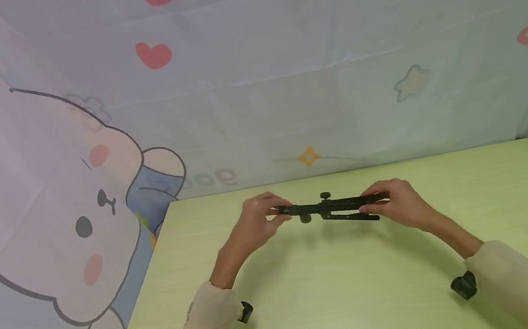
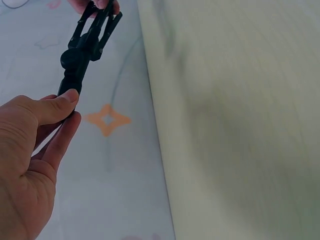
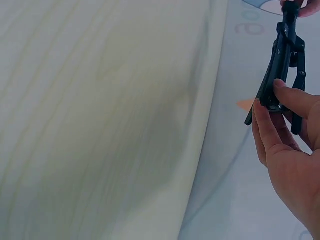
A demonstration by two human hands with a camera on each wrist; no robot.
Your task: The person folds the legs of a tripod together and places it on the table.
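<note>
A small black tripod (image 1: 324, 208) is held sideways above the table, its legs pointing right and slightly spread. My left hand (image 1: 261, 219) pinches its head end between thumb and fingers, as the left wrist view shows with the hand (image 2: 40, 135) below the black tripod (image 2: 75, 65). At the other end my right hand (image 1: 398, 202) grips a leg between thumb and fingertips. In the right wrist view, that hand (image 3: 292, 145) holds the leg of the tripod (image 3: 282, 60) while two other legs stand apart from it. Round knobs stick out near the tripod's middle.
The pale yellow-green table (image 1: 344, 289) spreads beneath both hands. Behind it hangs a light cloth backdrop (image 1: 260, 102) with hearts and stars, and a printed rabbit (image 1: 47, 219) covers the left side. Black wrist cameras sit by the beige sleeves (image 1: 209, 315).
</note>
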